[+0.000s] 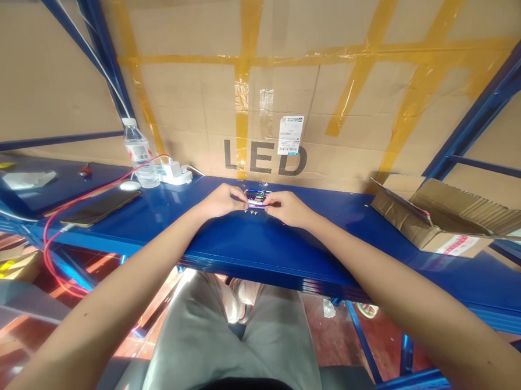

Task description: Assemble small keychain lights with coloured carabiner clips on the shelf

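Both of my hands meet over the middle of a blue metal shelf (228,243). My left hand (223,200) and my right hand (287,208) have their fingers curled and pinched on a small bundle of coloured wires or parts (256,197) held between them. A few tiny brass-coloured pieces (253,211) lie on the shelf just below the bundle. What exactly the bundle is cannot be made out at this size.
A water bottle (138,152), a white power adapter (175,171) and a phone (101,208) on a red cable (69,206) sit at the left. An open cardboard box (445,217) lies at the right. A taped cardboard wall marked LED (265,157) stands behind.
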The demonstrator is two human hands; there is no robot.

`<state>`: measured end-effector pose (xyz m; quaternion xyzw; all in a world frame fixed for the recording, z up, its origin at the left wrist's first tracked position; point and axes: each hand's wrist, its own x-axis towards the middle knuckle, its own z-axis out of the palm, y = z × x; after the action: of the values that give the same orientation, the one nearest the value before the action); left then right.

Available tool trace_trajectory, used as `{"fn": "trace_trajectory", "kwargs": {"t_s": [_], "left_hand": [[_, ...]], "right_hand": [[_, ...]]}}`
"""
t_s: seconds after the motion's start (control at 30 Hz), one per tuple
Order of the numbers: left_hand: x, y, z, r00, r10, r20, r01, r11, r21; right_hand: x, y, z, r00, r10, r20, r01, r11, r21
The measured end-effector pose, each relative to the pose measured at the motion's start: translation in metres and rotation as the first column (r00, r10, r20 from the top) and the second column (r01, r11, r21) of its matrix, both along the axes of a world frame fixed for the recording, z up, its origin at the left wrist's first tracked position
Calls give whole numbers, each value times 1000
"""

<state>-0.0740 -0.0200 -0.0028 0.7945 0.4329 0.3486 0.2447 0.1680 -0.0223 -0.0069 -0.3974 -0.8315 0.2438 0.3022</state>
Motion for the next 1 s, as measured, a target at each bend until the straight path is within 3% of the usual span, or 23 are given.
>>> {"fn": "trace_trajectory", "kwargs": {"t_s": [0.17,0.33,1.0], "left_hand": [[0,0,-3,980,-40,-193,43,999,9],[-3,0,-5,956,-28,-291,43,998,46],[-5,-4,-1,928,14,-373,14,997,73]], "right_hand": [[-1,-1,0,998,52,39,-52,999,12],[-4,-2,0,996,53,75,-55,998,13],[-4,-2,2,992,60,109,-65,997,39]]}}
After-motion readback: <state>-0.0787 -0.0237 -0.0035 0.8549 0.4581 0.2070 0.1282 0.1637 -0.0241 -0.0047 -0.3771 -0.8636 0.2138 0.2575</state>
